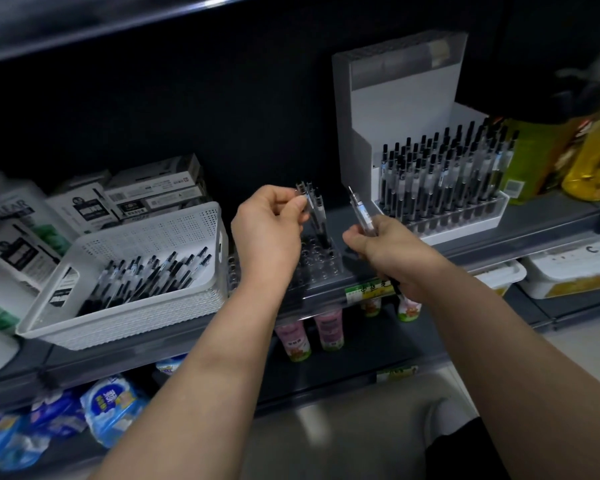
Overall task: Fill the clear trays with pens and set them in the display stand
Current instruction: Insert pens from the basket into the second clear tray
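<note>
Clear holed tray point(321, 261), left hand point(267, 230) in a pinch on perhaps three pens point(312, 206), right hand point(392, 251) round one transparent pen point(359, 211).

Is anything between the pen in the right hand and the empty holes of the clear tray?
Nothing visible. The pen in the right hand is just right of the clear tray; the left hand pinches other pens farther left.

left hand point(269, 233) up, fingertips pinching | right hand point(388, 252) a bit lower, fingers curled tight | both forearms reaching forward
</note>
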